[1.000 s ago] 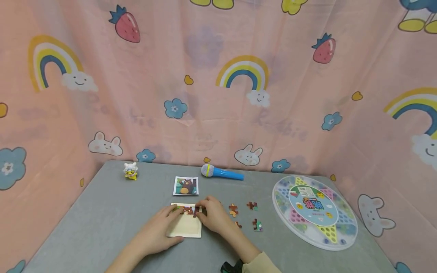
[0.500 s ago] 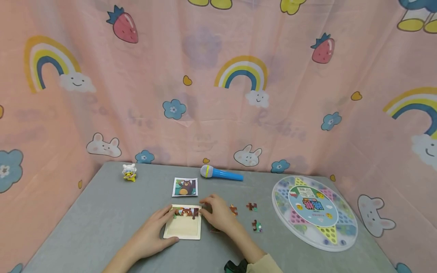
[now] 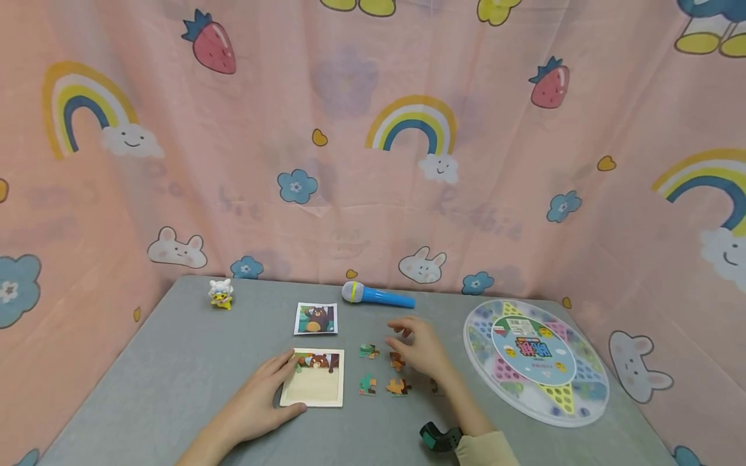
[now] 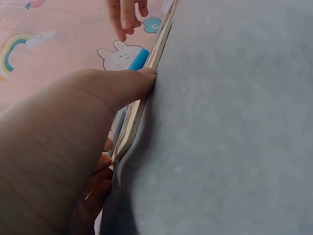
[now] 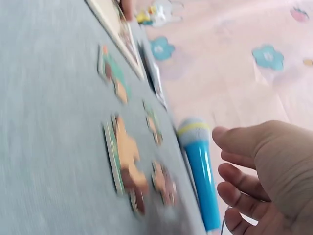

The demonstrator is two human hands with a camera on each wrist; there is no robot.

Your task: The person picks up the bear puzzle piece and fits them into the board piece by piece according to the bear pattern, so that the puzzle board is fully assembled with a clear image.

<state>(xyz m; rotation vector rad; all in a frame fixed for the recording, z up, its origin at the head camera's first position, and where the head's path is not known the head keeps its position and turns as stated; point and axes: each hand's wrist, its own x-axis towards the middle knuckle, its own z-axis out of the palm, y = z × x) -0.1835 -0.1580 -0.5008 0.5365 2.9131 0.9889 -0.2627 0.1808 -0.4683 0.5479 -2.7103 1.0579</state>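
Observation:
My left hand (image 3: 260,395) holds the light wooden puzzle tray (image 3: 311,391) at its left side. The thumb (image 4: 134,85) lies along the near edge and the fingers reach the far left corner. A top row of joined pieces showing a bear's head (image 3: 318,361) fills the tray's far end; bare wood shows below. My right hand (image 3: 421,348) hovers over the loose pieces, fingers loosely bent, nothing between them. Beneath it are a brown jigsaw piece (image 3: 397,361), an orange one (image 3: 398,387), and green ones (image 3: 368,385) nearer the tray. Another piece is partly hidden by the right wrist.
Behind the tray lies a bear picture card (image 3: 316,318), with a blue toy microphone (image 3: 381,297) beyond it. A small figurine (image 3: 221,294) stands far left. A round Chinese checkers board (image 3: 536,362) covers the right side. A black wrist strap (image 3: 438,438) is on my right arm.
My right hand has left the tray's right edge and moved right over the loose pieces, uncovering those beside the tray. My left hand stays at the tray.

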